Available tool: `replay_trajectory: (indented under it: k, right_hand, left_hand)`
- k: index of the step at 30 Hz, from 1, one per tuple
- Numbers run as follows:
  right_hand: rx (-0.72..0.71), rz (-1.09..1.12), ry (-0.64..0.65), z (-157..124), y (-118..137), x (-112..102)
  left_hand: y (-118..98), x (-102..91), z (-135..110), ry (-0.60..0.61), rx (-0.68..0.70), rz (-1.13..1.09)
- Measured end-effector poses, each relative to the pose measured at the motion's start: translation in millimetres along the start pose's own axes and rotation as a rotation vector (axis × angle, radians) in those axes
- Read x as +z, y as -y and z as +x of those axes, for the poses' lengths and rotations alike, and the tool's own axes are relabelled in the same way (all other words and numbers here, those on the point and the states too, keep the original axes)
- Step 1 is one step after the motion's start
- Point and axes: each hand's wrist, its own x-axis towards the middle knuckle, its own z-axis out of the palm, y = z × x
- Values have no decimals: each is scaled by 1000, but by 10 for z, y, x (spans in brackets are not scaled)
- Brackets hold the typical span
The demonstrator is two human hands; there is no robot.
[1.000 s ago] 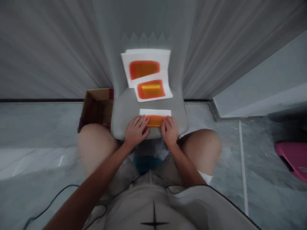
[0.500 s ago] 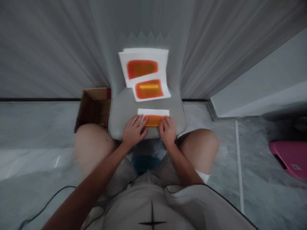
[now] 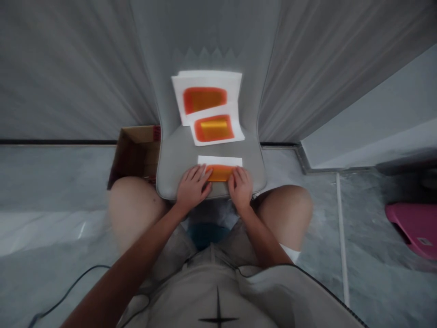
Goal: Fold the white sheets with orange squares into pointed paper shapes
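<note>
A white sheet of paper (image 3: 220, 161) with an orange panel lies on the front of the grey chair seat (image 3: 177, 159). It looks folded to a narrow strip, with a white band along its far edge. My left hand (image 3: 191, 189) grips the strip's left end, fingers over the top and thumb at the near edge. At the right end, my right hand (image 3: 241, 187) holds the sheet with its fingers curled and close together. The fingertips cover both ends of the orange panel. What lies under the strip is hidden.
Further back on the chair lie white sheets (image 3: 206, 78) with orange and yellow panels, overlapping and leaning on the backrest. An open cardboard box (image 3: 118, 159) stands left of the chair. A pink plastic object (image 3: 414, 223) is on the floor at right. A dark cable (image 3: 73, 282) runs at lower left.
The whole view has shifted slightly. Both hands keep their places on the folded sheet, and nothing else has visibly moved.
</note>
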Motion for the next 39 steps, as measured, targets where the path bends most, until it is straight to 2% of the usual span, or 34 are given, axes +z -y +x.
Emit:
replay_trajectory:
  k: [13,24,32,36,39]
  right_hand:
    - [-22,-7,30,-10,-21,-39]
    - [-34,-203,240,-133,22,-117]
    - [-7,-314,194,-233,-51,-205]
    - [-34,-326,115,-188,192,-359]
    - [-155,-262,210,-151,542,-337]
  left_hand:
    - [-8,14,12,-12,-59,-41]
    - [-110,33,-12,-9,-111,-20]
    - [-132,74,-33,-94,-158,-65]
    - [-132,87,-38,-106,-161,-102]
    - [-126,92,-32,-62,-159,-103]
